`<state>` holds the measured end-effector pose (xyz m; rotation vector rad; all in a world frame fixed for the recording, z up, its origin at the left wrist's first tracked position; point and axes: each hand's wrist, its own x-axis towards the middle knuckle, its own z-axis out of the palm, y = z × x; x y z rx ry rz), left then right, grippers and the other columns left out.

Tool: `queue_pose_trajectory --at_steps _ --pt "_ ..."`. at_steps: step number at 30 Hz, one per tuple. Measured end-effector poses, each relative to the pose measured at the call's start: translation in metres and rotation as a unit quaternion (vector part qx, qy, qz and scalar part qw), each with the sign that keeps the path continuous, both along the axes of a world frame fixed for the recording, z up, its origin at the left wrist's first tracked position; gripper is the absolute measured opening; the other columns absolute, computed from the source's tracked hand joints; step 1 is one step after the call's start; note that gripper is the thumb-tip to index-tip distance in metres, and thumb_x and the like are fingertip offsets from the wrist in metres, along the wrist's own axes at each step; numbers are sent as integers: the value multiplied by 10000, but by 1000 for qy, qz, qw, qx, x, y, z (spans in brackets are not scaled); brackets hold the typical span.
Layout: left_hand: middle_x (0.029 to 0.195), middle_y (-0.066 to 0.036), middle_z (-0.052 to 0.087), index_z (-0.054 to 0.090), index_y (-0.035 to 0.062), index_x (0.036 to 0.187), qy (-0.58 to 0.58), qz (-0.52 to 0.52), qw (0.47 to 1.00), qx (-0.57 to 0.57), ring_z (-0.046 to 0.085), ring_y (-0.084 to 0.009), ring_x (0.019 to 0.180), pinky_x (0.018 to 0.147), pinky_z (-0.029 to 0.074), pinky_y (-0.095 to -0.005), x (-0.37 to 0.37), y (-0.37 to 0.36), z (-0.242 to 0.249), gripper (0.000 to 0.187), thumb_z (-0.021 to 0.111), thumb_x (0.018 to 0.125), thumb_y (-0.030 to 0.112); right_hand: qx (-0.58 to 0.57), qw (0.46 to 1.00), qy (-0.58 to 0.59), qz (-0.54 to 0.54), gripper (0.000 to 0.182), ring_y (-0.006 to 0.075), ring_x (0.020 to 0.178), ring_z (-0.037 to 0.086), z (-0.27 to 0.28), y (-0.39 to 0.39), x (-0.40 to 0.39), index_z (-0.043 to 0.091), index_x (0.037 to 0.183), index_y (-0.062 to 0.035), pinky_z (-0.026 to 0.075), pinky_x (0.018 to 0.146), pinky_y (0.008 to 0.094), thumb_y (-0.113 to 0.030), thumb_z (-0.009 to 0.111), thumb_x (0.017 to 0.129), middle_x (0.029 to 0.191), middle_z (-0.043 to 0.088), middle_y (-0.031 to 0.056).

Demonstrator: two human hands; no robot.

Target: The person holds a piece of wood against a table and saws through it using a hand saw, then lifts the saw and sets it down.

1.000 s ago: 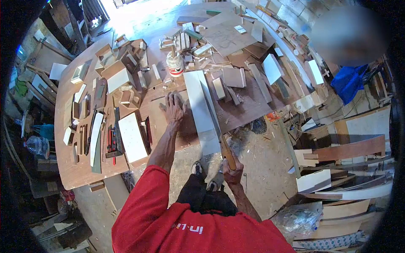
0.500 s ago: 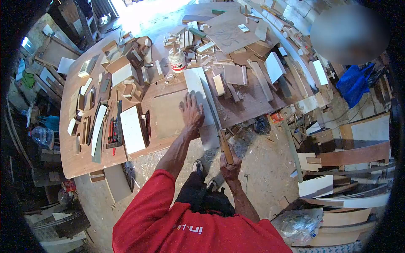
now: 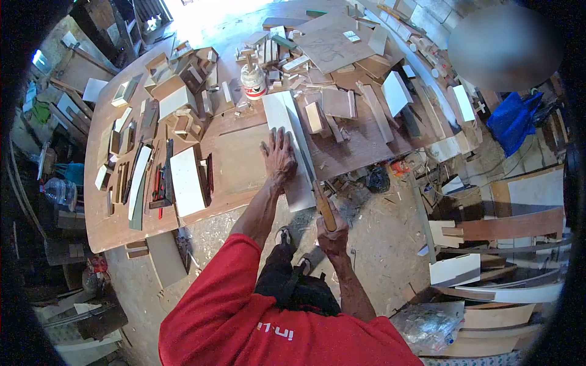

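A long pale board (image 3: 278, 108) lies on the workbench and juts over its front edge. My left hand (image 3: 280, 157) is flat on this board with fingers spread, pressing near its left side. In my right hand (image 3: 332, 235) is the wooden handle of a handsaw (image 3: 325, 209), gripped just off the bench's front edge. The saw points away from me along the board's right side. Its blade is thin and hard to tell from the board's edge. A flat brown panel (image 3: 235, 161) lies left of the board.
Beyond the board stands a white glue tub (image 3: 253, 82). Small wooden boxes (image 3: 177, 104) and offcuts crowd the bench (image 3: 110, 229). Hand tools (image 3: 162, 198) and a white panel (image 3: 189, 183) lie at left. Stacked boards (image 3: 455, 269) and a plastic bag (image 3: 427, 323) are at right.
My right hand and the saw have shifted slightly forward. My left hand stays flat on the board. The whole view has moved a little.
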<state>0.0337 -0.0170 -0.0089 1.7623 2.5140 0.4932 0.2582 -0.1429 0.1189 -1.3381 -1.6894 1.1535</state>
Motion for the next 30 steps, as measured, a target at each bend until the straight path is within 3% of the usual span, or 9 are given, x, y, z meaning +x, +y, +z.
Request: queue_pose_trajectory --at_steps 4,7,10,17,20,25,28,29,30 --pt "1563 -46 215 333 191 1461 35 -10 999 27 164 -282 1448 1124 114 -609 -2 5 -12 613 486 873 271 73 995 -62 1 519 320 684 636 -8 -6 14 497 1303 1 504 648 405 -140 583 811 829 648 204" --pt "1557 -39 237 327 166 1463 -2 -9 1000 28 180 -276 1444 1128 107 -603 2 -2 0 636 483 848 225 -54 998 -40 -17 521 352 825 662 7 -25 26 505 1293 26 518 751 392 -96 591 794 929 644 253" --pt "1557 -31 239 318 143 1465 -12 -6 999 34 181 -276 1444 1132 100 -596 4 -1 7 641 464 844 199 19 999 -29 -17 527 360 820 660 10 -34 35 505 1298 17 519 742 394 -89 591 789 932 642 254" --pt "1561 -31 229 310 127 1469 -8 -22 999 44 156 -275 1450 1138 101 -583 1 -3 1 611 436 878 218 35 998 -47 -5 529 313 693 651 21 -23 28 501 1300 12 512 679 404 -84 589 787 814 642 212" --pt "1563 -21 224 302 129 1473 -15 -6 1000 22 145 -270 1454 1139 94 -584 2 -1 3 604 426 891 231 -78 994 -74 -6 498 296 832 671 29 -9 9 501 1302 43 516 743 352 -97 580 831 969 659 232" --pt "1561 -12 229 306 126 1471 -14 -2 1000 14 143 -267 1455 1142 86 -583 2 -2 9 607 433 888 239 5 999 -45 4 461 299 871 669 33 -31 27 518 1271 55 516 763 358 -67 570 829 983 649 248" --pt "1561 -15 229 306 122 1471 -17 -9 1000 4 140 -266 1455 1143 81 -581 0 -2 4 631 449 865 222 -30 996 -85 -4 433 292 863 674 23 -30 31 535 1245 57 518 758 360 -69 565 832 953 653 241" --pt "1562 -20 228 306 120 1471 -21 -18 999 18 136 -267 1456 1144 79 -578 -1 -1 1 647 459 849 210 73 996 -42 -17 419 281 773 669 2 -18 23 548 1227 56 518 708 367 -78 565 830 876 652 224" --pt "1562 -20 228 306 120 1471 -19 -18 999 18 136 -267 1456 1144 79 -578 0 -3 3 647 459 849 210 73 996 -41 -17 419 281 773 669 -5 -10 18 548 1227 56 518 708 367 -78 565 830 876 652 224"
